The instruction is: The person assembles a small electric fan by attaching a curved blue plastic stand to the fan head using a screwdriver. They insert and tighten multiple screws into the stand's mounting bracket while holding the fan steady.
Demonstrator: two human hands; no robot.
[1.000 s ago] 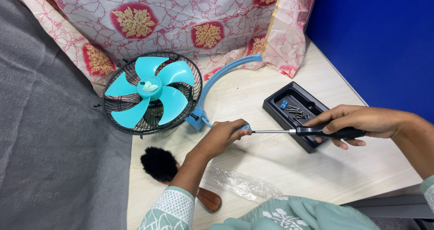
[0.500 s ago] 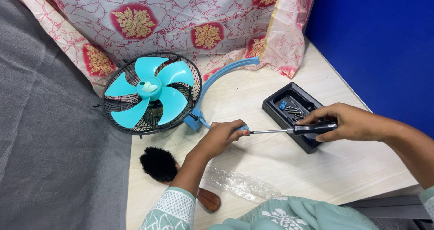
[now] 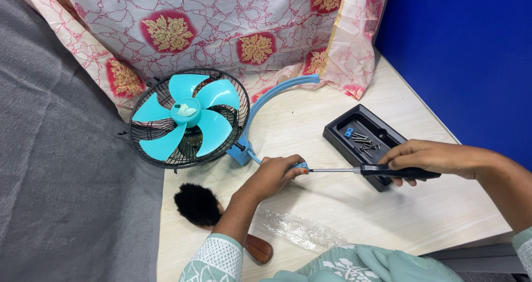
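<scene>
Far out beyond my left hand I see a grey cloth (image 3: pixel 61 165) covering that side of the table. Up and to the left of the same hand lies a small fan (image 3: pixel 188 118), its turquoise blades showing inside a black wire guard. A curved blue stand arm (image 3: pixel 274 93) runs from the fan's side mount in an arc, one end coming down to my left hand. Below the left wrist sits a black-bristled brush (image 3: pixel 197 204) with a brown wooden handle, partly hidden under my forearm, and just beside it a crumpled clear plastic bag (image 3: pixel 299 229).

My left hand (image 3: pixel 271 177) is closed, fingertips pinching the blue end of the stand arm against the light wooden table (image 3: pixel 332 204). The tip of the screwdriver (image 3: pixel 371 171) meets that spot at my fingertips; its metal shaft runs level between my two hands.

My right hand (image 3: pixel 426 155) is wrapped around the screwdriver's black handle, gripping it firmly. Just above and partly under that hand is a black plastic tray (image 3: pixel 343 124) holding several loose screws (image 3: pixel 366 141) and a small blue piece. Behind both hands hangs a floral patterned cloth (image 3: pixel 221 27), and beyond my right hand stands a blue wall (image 3: pixel 465 49).
</scene>
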